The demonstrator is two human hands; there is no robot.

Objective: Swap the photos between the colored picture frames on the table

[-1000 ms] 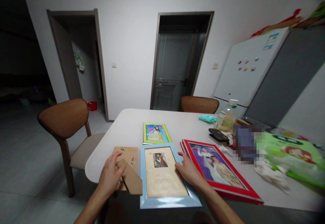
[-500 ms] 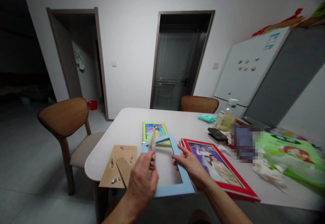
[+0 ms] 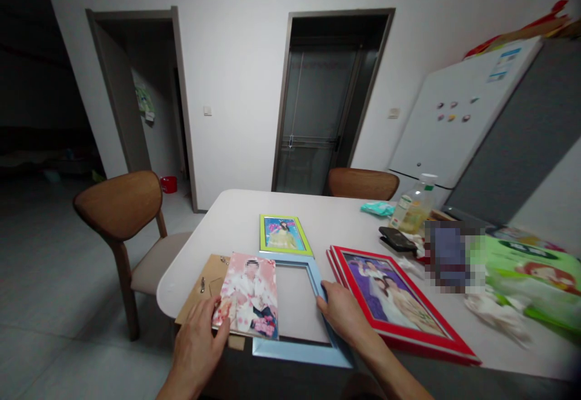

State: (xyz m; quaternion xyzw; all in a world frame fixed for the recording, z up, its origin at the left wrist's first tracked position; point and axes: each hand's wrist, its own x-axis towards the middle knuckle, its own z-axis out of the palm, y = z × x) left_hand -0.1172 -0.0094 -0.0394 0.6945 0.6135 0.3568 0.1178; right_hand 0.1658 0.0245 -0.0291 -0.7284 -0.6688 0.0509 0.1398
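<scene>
My left hand (image 3: 200, 334) pinches the lower left edge of a pink photo (image 3: 249, 294). That photo lies partly over a brown backing board (image 3: 193, 300) with metal clips and over the left side of a light blue frame (image 3: 313, 351). The blue frame has an open middle and juts past the table's front edge. On its right side rests my right hand (image 3: 340, 312), fingers closed around the rim. Just behind it lies a yellow-green frame (image 3: 285, 235) with a picture. Right of my right hand are stacked red frames (image 3: 454, 345), the top one holding a group photo.
The white table (image 3: 213, 224) also bears a bottle (image 3: 413, 209), a black wallet-like item (image 3: 398, 239), a teal packet (image 3: 377, 208), crumpled tissues (image 3: 497, 315) and a green package (image 3: 526, 267). Wooden chairs stand left (image 3: 122, 203) and behind (image 3: 363, 183).
The photo, seen nearly edge-on before, is now face up and lower left, over the backing board. My left hand moved left with it. The blue frame lies flatter, and the view shifted slightly.
</scene>
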